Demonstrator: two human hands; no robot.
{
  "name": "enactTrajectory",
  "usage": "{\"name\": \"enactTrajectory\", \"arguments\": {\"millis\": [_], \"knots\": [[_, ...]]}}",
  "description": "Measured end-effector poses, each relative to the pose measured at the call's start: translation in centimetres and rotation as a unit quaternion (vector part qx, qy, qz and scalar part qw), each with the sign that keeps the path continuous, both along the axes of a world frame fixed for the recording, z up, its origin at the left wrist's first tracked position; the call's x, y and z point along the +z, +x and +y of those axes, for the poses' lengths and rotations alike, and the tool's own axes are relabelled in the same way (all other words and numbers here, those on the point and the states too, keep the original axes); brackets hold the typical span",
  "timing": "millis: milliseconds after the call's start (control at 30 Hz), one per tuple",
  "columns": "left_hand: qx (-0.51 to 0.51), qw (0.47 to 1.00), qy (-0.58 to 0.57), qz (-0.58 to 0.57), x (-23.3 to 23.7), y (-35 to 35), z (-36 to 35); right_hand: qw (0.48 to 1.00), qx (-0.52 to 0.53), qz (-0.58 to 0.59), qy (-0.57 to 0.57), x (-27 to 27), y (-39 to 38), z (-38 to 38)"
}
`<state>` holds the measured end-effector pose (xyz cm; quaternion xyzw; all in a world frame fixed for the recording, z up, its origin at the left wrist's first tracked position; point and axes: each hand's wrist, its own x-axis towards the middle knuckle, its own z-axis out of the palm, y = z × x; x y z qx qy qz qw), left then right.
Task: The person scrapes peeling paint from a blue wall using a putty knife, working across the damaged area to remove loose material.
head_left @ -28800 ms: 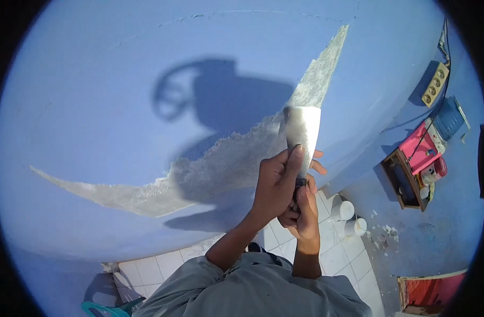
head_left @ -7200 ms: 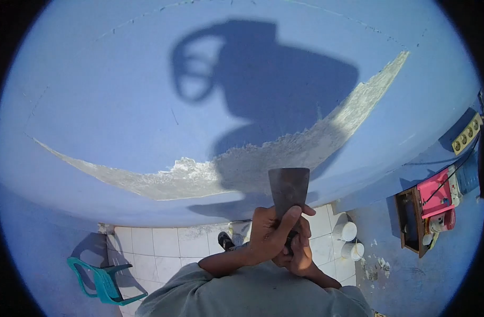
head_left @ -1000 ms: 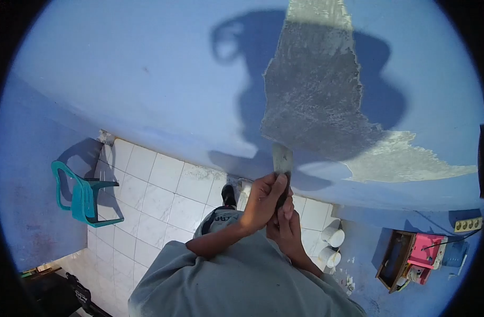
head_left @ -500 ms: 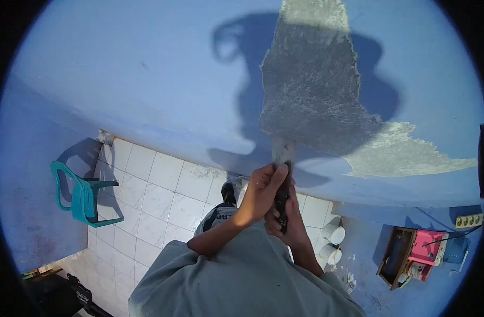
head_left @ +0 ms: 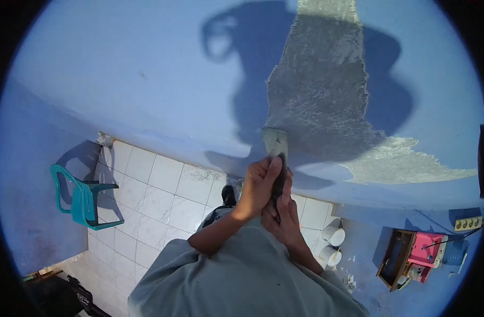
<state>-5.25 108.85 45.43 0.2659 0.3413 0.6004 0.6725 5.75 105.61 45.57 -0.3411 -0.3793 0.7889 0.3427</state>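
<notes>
A putty knife (head_left: 274,139) with a broad metal blade and a dark handle is held in both hands against the blue wall (head_left: 147,79). My left hand (head_left: 259,185) is closed round the upper handle, its thumb pressed along it near the blade. Lower down, my right hand (head_left: 284,217) grips the handle's other end. The blade's edge meets the lower left border of a bare grey patch (head_left: 321,79), where the paint is off and the rim is ragged. Fingers hide most of the handle.
A green plastic chair (head_left: 83,198) stands at the left on white floor tiles (head_left: 152,211). Two white buckets (head_left: 333,235) are near the wall at the right. Beyond them are a wooden box (head_left: 397,259), a pink container (head_left: 428,248) and a power strip (head_left: 468,223). Paint flakes lie along the wall's base.
Both hands and the putty knife have moved slightly left and up relative to the grey patch. The blade now sits at the patch's left border. The view has shifted a little.
</notes>
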Motion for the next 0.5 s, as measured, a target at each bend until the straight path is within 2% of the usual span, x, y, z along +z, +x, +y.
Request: {"name": "enactTrajectory", "arguments": {"millis": [67, 133, 167, 233, 333, 367, 400, 433, 467, 500], "knots": [[0.013, 1.0, 0.013, 0.025, 0.5, -0.8, 0.9, 1.0, 0.01, -0.011, 0.017, -0.9, -0.1, 0.1], [0.007, 0.996, 0.013, -0.085, 1.5, -0.7, -0.2, 0.999, 0.023, -0.029, 0.019, -0.9, 0.6, -0.8], [0.007, 0.996, 0.009, -0.087, 1.5, -0.2, -1.0, 0.999, 0.023, -0.042, 0.018, -0.4, 1.0, -1.3], [0.027, 0.999, 0.013, 0.011, 1.7, 0.6, -1.6, 0.998, 0.023, -0.051, 0.035, 0.0, 1.6, -1.2], [0.008, 0.999, 0.032, -0.019, -0.7, 2.1, -2.0, 0.99, 0.01, -0.088, 0.105, 0.0, 2.1, -1.5], [0.02, 0.999, 0.0, 0.041, -0.9, 1.6, -1.4, 0.918, -0.067, -0.216, 0.326, -0.4, 0.8, -0.5], [0.019, 0.999, -0.002, 0.043, -0.9, 0.9, -0.4, 0.776, -0.141, -0.328, 0.52, -0.8, -0.1, 0.0], [0.025, 0.999, 0.012, 0.026, -0.9, 0.1, 0.6, 0.779, -0.143, -0.328, 0.515, -1.2, -0.2, 0.0], [0.032, 0.999, 0.027, 0.008, -1.0, -0.3, 1.0, 0.929, -0.077, -0.207, 0.298, -1.6, 0.0, 0.0], [0.054, 0.998, 0.026, -0.003, -0.6, -0.2, 0.9, 0.996, 0.0, -0.067, 0.063, -1.9, 0.3, 0.6]]}}
